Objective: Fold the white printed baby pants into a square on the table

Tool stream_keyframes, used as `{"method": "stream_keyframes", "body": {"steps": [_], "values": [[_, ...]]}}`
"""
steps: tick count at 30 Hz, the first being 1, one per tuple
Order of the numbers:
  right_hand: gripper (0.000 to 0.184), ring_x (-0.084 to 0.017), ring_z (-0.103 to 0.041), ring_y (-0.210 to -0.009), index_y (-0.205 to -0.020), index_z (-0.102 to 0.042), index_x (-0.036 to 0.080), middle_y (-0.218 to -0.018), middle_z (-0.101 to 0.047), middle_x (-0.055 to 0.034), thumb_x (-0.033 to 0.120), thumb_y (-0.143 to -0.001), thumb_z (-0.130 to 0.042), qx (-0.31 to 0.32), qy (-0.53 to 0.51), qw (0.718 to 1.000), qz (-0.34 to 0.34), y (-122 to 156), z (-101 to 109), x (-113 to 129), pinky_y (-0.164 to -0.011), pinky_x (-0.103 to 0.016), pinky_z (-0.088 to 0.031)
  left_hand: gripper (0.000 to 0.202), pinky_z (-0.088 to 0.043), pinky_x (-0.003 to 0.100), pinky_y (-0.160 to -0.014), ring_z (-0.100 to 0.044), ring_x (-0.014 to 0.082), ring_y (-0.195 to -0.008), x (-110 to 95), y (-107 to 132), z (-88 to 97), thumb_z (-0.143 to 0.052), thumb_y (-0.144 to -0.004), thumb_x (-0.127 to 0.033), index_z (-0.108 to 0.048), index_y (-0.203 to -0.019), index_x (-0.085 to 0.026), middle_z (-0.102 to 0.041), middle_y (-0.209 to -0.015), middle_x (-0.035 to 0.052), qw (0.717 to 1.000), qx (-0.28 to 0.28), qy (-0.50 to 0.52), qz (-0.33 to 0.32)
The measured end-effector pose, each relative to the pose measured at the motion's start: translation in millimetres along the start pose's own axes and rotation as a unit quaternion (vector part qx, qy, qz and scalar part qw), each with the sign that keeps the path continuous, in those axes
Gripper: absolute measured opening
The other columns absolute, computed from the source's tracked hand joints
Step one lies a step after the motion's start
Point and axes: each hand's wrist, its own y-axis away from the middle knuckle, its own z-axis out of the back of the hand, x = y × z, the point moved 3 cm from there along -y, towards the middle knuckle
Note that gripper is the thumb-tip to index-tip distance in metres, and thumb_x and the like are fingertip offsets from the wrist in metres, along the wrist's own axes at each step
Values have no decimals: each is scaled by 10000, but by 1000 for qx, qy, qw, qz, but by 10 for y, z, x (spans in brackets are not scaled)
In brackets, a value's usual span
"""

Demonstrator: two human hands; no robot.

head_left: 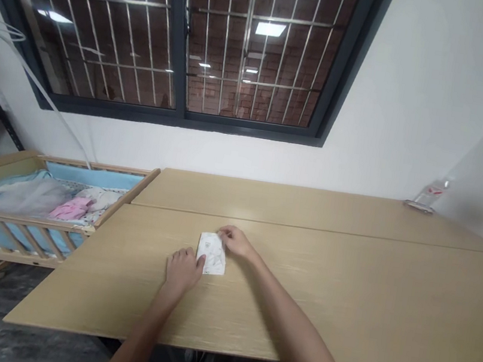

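A small white piece of paper (213,255) with faint grey markings lies on the wooden table (320,289), in front of me. My right hand (236,242) pinches it at the upper right corner between thumb and fingertips. My left hand (184,268) rests palm down on the tabletop at the paper's left side. Its thumb touches the lower left edge, while the other fingers are slightly bent and apart from the paper.
A wooden crib (34,229) with blue padding and pink cloth (73,208) stands left of the table. At the far right corner, a clear bottle (431,194) leans near the wall. A barred window (178,117) is above the back edge.
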Motion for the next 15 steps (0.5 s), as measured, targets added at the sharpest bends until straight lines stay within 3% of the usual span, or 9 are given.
{"method": "stream_keyframes", "body": {"steps": [4,8,11,13,15], "values": [[166,-190,-615,-790,-901,-691,132,-912,-700,-86,260,-799,-664,-16,-2,1000,-12,72,-50,41,-753,-321,-491,375,-443,355,-890,-664,267,-1071,-59,-52,25,-372,-1033,-369,-630,-1127,-115,-708,-1153,171,999,16,21,-31],[170,-182,-563,-833,-869,-639,162,-920,-644,-56,276,-761,-705,-49,-15,999,-15,220,-117,184,-788,-317,-462,330,-447,320,-865,-662,233,-1041,4,69,215,-329,-1041,-309,-605,-1099,-138,-700,-1136,144,998,8,38,-56],[289,-154,-536,-772,-903,-585,183,-859,-605,-11,388,-776,-745,-8,-146,989,-16,428,-311,432,-747,-290,-440,341,-450,329,-864,-650,238,-1005,226,372,500,-278,-1043,-335,-582,-1013,-183,-685,-1073,124,995,-17,56,-77],[411,-138,-526,-740,-931,-553,197,-832,-591,15,496,-762,-778,47,-248,968,-16,631,-516,687,-716,-271,-423,347,-460,333,-839,-638,235,-926,462,686,715,-267,-1034,-395,-548,-914,-229,-669,-962,89,987,-42,100,-119],[500,-121,-503,-699,-955,-534,209,-784,-568,43,574,-742,-801,120,-311,942,-25,882,-769,972,-677,-250,-397,367,-467,307,-756,-609,209,-797,761,1051,858,-300,-1012,-482,-492,-789,-264,-643,-848,40,978,-21,151,-145]]}}
